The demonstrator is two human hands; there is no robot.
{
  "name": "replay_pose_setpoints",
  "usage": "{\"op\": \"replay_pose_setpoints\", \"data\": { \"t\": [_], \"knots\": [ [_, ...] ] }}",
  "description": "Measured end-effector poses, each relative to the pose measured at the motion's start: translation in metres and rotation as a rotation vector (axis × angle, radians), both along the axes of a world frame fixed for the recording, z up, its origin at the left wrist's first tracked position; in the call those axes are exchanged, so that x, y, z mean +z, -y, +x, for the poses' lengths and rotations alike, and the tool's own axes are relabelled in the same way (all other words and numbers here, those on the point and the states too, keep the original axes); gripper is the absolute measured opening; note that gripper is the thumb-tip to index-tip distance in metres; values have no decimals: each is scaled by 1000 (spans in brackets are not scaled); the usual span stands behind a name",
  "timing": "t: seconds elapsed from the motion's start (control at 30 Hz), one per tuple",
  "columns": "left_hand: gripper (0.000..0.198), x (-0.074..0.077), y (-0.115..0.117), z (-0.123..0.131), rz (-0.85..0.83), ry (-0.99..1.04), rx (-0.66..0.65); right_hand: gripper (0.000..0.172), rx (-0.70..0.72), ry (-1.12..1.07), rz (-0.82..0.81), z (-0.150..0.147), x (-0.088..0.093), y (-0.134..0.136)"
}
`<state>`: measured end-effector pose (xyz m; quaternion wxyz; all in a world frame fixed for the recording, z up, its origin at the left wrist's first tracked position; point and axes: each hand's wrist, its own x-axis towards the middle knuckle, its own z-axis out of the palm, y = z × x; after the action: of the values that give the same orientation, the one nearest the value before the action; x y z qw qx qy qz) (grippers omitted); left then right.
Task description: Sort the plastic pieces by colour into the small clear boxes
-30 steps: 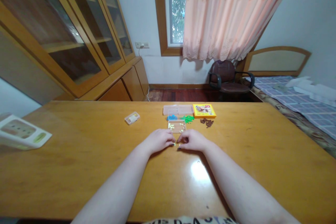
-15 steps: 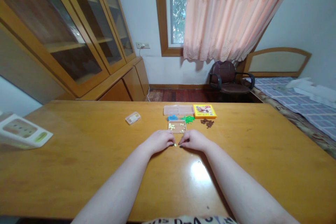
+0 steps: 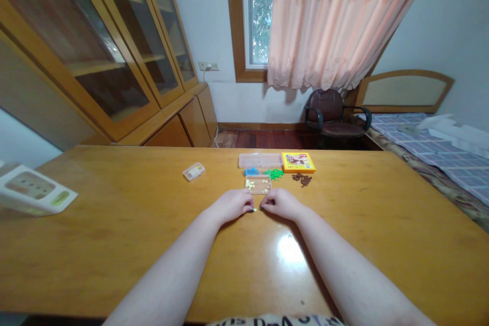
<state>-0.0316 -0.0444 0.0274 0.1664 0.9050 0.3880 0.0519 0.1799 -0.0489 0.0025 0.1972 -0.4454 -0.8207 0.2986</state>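
While the left hand [image 3: 234,202] keeps a small pale piece [image 3: 255,210] at its fingertips, just below the centre of the frame, the right hand [image 3: 281,204] changes its grip. One second earlier, the right thumb and forefinger stand visibly spread, with a pale spot near them; now the two tips are drawn close together and that spot no longer shows. Whether they are clamped on anything cannot be told, as the fingers cover the point of contact. The left fingertips appear closed on the piece. The two hands remain apart, with a narrow gap between them, both low over the table [image 3: 114,224]. Directly above this gap in the frame, the tray [image 3: 258,189] holds its position, with pale bits lying at its left and right sides. The blue pile [image 3: 251,171], the green pile [image 3: 275,174] and the brown pile [image 3: 303,180], set above and to the right of the hands, show no visible disturbance. The change is therefore confined to the right fingers, which suggests fine two-handed handling of pale parts, with the other colours not in use.
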Motion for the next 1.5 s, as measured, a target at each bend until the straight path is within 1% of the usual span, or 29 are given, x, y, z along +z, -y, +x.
{"op": "replay_pose_setpoints", "data": {
  "t": [0.1,0.17,0.27,0.3,0.37,0.4,0.47,0.5,0.57,0.63,0.73,0.93,1.03,1.17,1.33,1.4,1.5],
  "knots": [
    [9,1,0,0,1,9,-8,10,-52,-75,4,0,-4,-3],
    [11,2,1,1,7,29,-9,11,-142,-121,70,0,-8,-6],
    [13,4,1,1,29,75,25,16,-326,-168,188,2,-14,-10],
    [13,4,1,1,40,90,44,17,-372,-161,209,3,-14,-11],
    [12,3,-1,1,71,118,82,19,-418,-127,230,4,-14,-12],
    [11,2,-2,1,92,134,105,20,-416,-114,241,5,-12,-12],
    [12,-1,-5,0,139,175,169,21,-360,-104,264,5,-8,-9],
    [13,-3,-7,0,162,197,210,20,-302,-98,265,4,-6,-7],
    [15,-8,-10,-1,200,230,296,18,-158,-55,213,3,-2,-3],
    [18,-12,-12,-3,218,227,359,17,-71,-14,155,1,-1,1],
    [27,-16,-14,-4,211,199,391,15,-20,6,106,2,-3,1],
    [26,-15,-13,-3,194,235,412,14,43,42,38,7,-7,-5],
    [30,-17,-13,-3,208,280,405,14,52,51,47,7,-6,-6],
    [49,-25,-17,-3,239,322,398,13,24,112,91,5,-3,-3],
    [70,-34,-19,-3,205,294,434,13,-4,137,127,2,0,0],
    [75,-36,-19,-3,185,282,444,12,-37,110,129,1,0,-1],
    [82,-37,-21,-3,137,283,442,16,-133,71,151,1,-1,-4]
  ]
}}
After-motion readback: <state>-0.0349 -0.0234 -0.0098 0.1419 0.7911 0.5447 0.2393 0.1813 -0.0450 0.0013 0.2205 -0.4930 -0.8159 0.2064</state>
